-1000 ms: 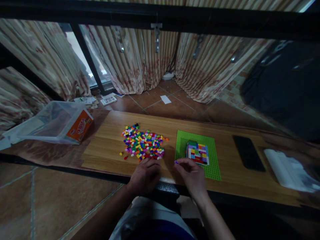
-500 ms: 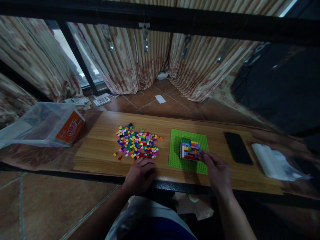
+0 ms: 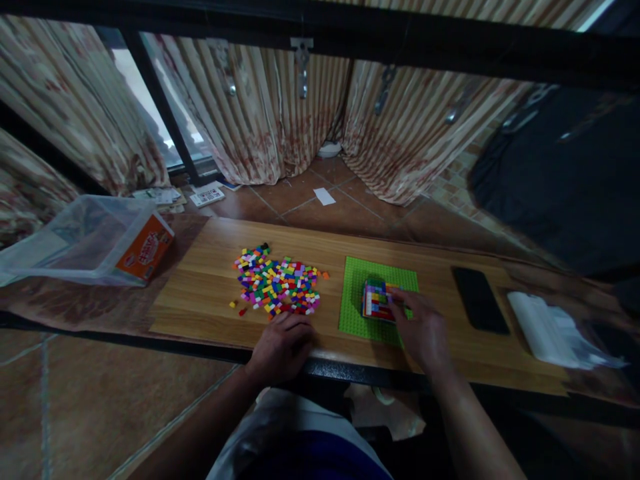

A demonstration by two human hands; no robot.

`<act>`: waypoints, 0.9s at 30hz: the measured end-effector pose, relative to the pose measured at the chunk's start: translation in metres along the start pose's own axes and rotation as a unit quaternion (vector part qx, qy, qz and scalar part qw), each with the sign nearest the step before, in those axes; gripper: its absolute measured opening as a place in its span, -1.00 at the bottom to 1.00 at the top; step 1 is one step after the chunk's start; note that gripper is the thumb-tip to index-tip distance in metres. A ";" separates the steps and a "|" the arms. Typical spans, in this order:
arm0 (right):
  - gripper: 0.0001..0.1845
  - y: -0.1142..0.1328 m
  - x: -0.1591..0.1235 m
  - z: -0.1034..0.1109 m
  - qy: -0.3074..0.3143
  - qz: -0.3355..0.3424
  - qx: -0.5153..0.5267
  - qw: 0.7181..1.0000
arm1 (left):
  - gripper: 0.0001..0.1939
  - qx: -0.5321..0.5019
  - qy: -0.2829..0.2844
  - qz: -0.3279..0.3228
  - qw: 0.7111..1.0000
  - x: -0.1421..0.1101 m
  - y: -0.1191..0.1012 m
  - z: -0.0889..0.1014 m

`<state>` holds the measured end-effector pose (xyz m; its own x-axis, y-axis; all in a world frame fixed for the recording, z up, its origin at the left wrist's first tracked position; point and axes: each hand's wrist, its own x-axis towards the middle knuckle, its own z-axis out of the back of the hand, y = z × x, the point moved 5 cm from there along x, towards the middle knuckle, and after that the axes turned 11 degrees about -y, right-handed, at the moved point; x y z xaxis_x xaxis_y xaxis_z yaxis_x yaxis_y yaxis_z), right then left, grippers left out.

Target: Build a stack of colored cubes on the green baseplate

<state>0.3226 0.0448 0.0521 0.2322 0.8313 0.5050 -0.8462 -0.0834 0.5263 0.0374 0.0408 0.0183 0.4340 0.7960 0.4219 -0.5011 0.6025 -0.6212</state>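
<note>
My right hand [image 3: 421, 330] reaches over a block structure [image 3: 376, 300] of many-coloured building bricks, its thumb and forefinger pinched at the structure's right side. A small purple spot, apparently a brick, shows at those fingertips, which cover part of the structure. Beneath it lies a green studded baseplate [image 3: 353, 313]. My left hand [image 3: 283, 347] rests on the table's front edge, fingers loosely curled, with nothing visible in them. Just beyond its knuckles spreads a heap of loose coloured bricks [image 3: 277, 283].
On the wooden table [image 3: 195, 293], a clear plastic bin [image 3: 95, 243] with an orange label stands at the far left. Right of the baseplate lie a black phone [image 3: 479, 299] and a white packet [image 3: 540, 330]. A dark bar [image 3: 340, 23] crosses the top, with metal clips hanging below.
My right hand has moved slightly left and farther over the brick structure, covering more of its right side. The left hand stays in place. The whole view has shifted slightly.
</note>
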 end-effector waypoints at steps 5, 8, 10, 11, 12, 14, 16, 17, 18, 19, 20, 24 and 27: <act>-0.52 -0.002 0.001 -0.002 0.007 0.002 -0.017 1.000 | -0.84 0.004 -0.001 -0.004 1.000 0.000 -0.001 -0.001; -0.52 -0.001 0.000 -0.002 0.005 0.000 -0.016 1.000 | -0.87 0.004 -0.005 -0.003 1.000 0.001 -0.001 0.000; -0.51 -0.001 0.000 -0.002 0.002 0.001 -0.020 1.000 | -0.86 0.002 -0.006 -0.004 1.000 0.001 -0.002 0.000; -0.51 -0.001 0.000 -0.003 0.002 0.003 -0.021 1.000 | -0.85 0.001 -0.006 -0.005 1.000 0.001 -0.002 0.000; -0.51 -0.001 0.000 -0.003 0.001 0.007 -0.022 1.000 | -0.85 0.001 -0.007 -0.005 1.000 0.001 -0.002 0.000; -0.52 -0.001 0.000 -0.005 0.000 0.013 -0.024 1.000 | -0.84 0.000 -0.009 -0.006 1.000 0.001 -0.002 0.001; -0.52 -0.002 0.001 -0.006 0.003 0.016 -0.023 1.000 | -0.84 0.000 -0.012 -0.008 1.000 0.002 -0.003 0.001; -0.52 -0.002 0.001 -0.007 0.005 0.017 -0.022 1.000 | -0.85 0.000 -0.014 -0.008 1.000 0.002 -0.003 0.001; -0.52 -0.003 0.001 -0.007 0.006 0.016 -0.021 1.000 | -0.86 0.000 -0.015 -0.008 1.000 0.002 -0.004 0.002; -0.52 -0.003 0.001 -0.007 0.006 0.014 -0.021 1.000 | -0.86 0.000 -0.014 -0.008 1.000 0.002 -0.004 0.002; -0.51 -0.003 0.001 -0.007 0.004 0.011 -0.021 1.000 | -0.86 0.001 -0.013 -0.006 1.000 0.002 -0.004 0.001; -0.45 -0.006 -0.001 -0.003 -0.008 -0.022 0.002 1.000 | -0.84 0.002 -0.010 -0.003 1.000 0.001 -0.002 0.001; -0.42 -0.014 -0.003 0.001 -0.030 -0.100 0.047 0.993 | -0.85 0.004 -0.007 -0.004 1.000 0.000 -0.001 0.000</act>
<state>0.3342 0.0425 0.0441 0.4219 0.8021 0.4227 -0.7324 0.0267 0.6803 0.0383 0.0400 0.0191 0.4274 0.7920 0.4359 -0.5043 0.6090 -0.6121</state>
